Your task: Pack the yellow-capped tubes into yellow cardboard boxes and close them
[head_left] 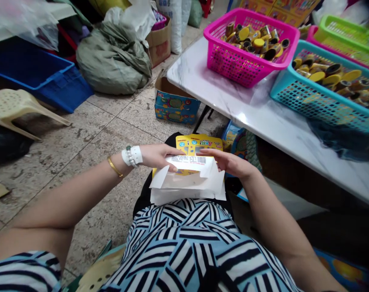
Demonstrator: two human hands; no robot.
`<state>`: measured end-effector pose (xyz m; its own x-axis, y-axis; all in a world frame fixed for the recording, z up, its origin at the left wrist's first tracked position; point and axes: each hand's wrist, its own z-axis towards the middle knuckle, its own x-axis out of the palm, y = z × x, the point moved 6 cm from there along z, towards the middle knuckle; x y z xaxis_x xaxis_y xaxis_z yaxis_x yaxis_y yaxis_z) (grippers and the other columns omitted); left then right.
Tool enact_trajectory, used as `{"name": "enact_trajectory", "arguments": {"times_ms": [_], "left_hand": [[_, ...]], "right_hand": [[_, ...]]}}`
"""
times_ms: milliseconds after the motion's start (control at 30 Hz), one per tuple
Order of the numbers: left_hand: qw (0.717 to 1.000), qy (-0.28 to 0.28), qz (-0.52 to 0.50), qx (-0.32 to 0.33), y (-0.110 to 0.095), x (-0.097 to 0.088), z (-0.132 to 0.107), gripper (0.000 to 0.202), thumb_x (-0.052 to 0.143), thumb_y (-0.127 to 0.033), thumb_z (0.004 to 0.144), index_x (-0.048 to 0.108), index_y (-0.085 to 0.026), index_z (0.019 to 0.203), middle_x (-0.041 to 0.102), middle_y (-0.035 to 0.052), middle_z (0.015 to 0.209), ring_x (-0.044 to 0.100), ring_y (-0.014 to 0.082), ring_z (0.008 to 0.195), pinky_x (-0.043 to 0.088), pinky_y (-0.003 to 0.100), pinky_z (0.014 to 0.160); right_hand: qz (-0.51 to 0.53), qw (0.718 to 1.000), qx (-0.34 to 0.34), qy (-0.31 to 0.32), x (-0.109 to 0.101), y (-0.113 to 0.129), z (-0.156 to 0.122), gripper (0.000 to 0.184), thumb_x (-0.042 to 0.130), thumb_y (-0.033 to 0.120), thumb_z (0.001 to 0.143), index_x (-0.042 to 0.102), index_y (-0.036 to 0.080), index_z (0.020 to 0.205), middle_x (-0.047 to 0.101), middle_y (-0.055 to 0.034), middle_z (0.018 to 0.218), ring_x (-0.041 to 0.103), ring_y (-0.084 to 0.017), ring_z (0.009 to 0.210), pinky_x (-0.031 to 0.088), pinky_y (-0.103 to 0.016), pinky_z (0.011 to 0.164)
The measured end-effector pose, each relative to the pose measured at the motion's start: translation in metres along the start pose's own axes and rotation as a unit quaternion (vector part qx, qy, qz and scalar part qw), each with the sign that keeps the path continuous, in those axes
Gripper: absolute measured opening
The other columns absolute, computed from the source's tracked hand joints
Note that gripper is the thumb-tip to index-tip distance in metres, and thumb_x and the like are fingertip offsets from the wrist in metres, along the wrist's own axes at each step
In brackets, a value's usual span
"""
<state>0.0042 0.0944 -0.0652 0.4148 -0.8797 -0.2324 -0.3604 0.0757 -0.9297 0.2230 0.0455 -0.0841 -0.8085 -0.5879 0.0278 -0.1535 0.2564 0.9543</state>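
Observation:
A partly folded cardboard box lies over my lap, its white inner side and loose flaps facing up and a barcode printed on its far edge. My left hand grips the box's far left part, thumb on top and fingers partly hidden behind it. At the far right corner, my right hand has its fingers stretched out and apart, close against the white flap. Just beyond the box, on my lap, lies yellow printed card with cut-out windows.
On the marbled table at right stand a pink basket and a turquoise basket, both full of small yellow-capped tubes. A printed carton sits beneath its edge. Leftward are a blue crate, a plastic stool and a grey-green sack.

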Motion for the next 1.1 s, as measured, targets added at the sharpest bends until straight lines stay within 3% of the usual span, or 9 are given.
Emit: {"name": "enact_trajectory", "arguments": {"times_ms": [100,200,333,467,567,667,800,1000,1100], "left_hand": [[0.999,0.011,-0.034,-0.02,0.004,0.002,0.0,0.064,0.076,-0.034,0.063,0.064,-0.026,0.125,0.071,0.0055,0.115,0.064,0.0249,0.101,0.05,0.033,0.086],[0.998,0.006,-0.041,-0.047,0.009,0.005,0.001,0.062,0.075,-0.033,0.064,0.064,-0.026,0.125,0.071,0.0046,0.115,0.064,0.0245,0.101,0.05,0.033,0.087],[0.997,-0.034,-0.018,-0.061,0.014,0.003,0.005,0.053,0.073,-0.031,0.063,0.069,-0.025,0.116,0.072,0.0044,0.112,0.066,0.0253,0.098,0.051,0.034,0.084],[0.991,-0.12,-0.014,-0.064,0.021,-0.001,0.003,0.049,0.071,-0.031,0.063,0.072,-0.023,0.111,0.073,0.0052,0.108,0.067,0.0256,0.093,0.053,0.034,0.079],[0.981,-0.181,-0.037,-0.053,0.026,-0.001,-0.003,0.047,0.073,-0.03,0.06,0.073,-0.022,0.106,0.074,0.0063,0.107,0.067,0.0264,0.093,0.054,0.036,0.081],[0.975,-0.204,-0.064,-0.052,0.034,0.001,-0.005,0.042,0.075,-0.027,0.059,0.075,-0.021,0.101,0.074,0.0072,0.103,0.068,0.0269,0.09,0.054,0.039,0.081],[0.963,-0.24,-0.11,-0.048,0.034,0.003,-0.006,0.039,0.079,-0.028,0.059,0.075,-0.018,0.097,0.074,0.0102,0.1,0.068,0.0276,0.09,0.053,0.043,0.085],[0.875,-0.328,-0.356,0.025,0.022,0.022,-0.035,0.055,0.055,-0.056,0.086,0.061,-0.021,0.127,0.057,0.0125,0.137,0.055,0.0312,0.123,0.046,0.049,0.103],[0.887,-0.298,-0.35,0.035,0.028,0.036,-0.046,0.071,0.067,-0.05,0.079,0.045,-0.026,0.143,0.04,0.0103,0.153,0.04,0.0351,0.138,0.037,0.051,0.112]], "right_hand": [[0.021,1.0,0.007,0.017,0.002,-0.008,-0.005,0.108,0.07,0.076,0.056,0.04,0.025,0.146,0.047,-0.0122,0.146,0.06,-0.029,0.115,0.053,-0.038,0.087],[-0.109,0.992,0.055,-0.038,0.011,-0.006,-0.002,0.1,0.075,0.064,0.063,0.037,0.027,0.147,0.05,-0.0101,0.143,0.059,-0.029,0.117,0.05,-0.042,0.094],[-0.364,0.908,0.11,-0.178,0.021,0.008,0.006,0.117,0.081,0.054,0.058,0.02,0.026,0.154,0.059,-0.014,0.132,0.061,-0.036,0.111,0.048,-0.051,0.093],[-0.418,0.867,0.09,-0.258,0.029,0.011,0.007,0.115,0.075,0.047,0.066,0.006,0.026,0.156,0.065,-0.0141,0.121,0.067,-0.036,0.098,0.052,-0.051,0.083],[-0.4,0.863,0.055,-0.304,0.032,0.008,0.001,0.104,0.069,0.046,0.072,0.009,0.027,0.155,0.063,-0.0134,0.125,0.066,-0.035,0.102,0.052,-0.051,0.084],[-0.387,0.879,0.024,-0.276,0.04,0.004,0.002,0.111,0.073,0.043,0.067,0.007,0.029,0.155,0.053,-0.0144,0.139,0.062,-0.036,0.112,0.051,-0.051,0.088],[-0.354,0.889,0.019,-0.291,0.04,-0.001,0.004,0.113,0.071,0.043,0.07,0.0,0.026,0.156,0.06,-0.0146,0.131,0.066,-0.034,0.103,0.053,-0.049,0.083],[-0.355,0.866,-0.004,-0.351,0.033,-0.008,-0.003,0.09,0.062,0.049,0.078,0.017,0.025,0.152,0.05,-0.014,0.142,0.06,-0.034,0.114,0.051,-0.051,0.091],[-0.362,0.875,-0.002,-0.322,0.034,-0.01,-0.002,0.084,0.062,0.048,0.078,0.024,0.024,0.149,0.05,-0.0138,0.141,0.057,-0.034,0.119,0.049,-0.052,0.095]]}}
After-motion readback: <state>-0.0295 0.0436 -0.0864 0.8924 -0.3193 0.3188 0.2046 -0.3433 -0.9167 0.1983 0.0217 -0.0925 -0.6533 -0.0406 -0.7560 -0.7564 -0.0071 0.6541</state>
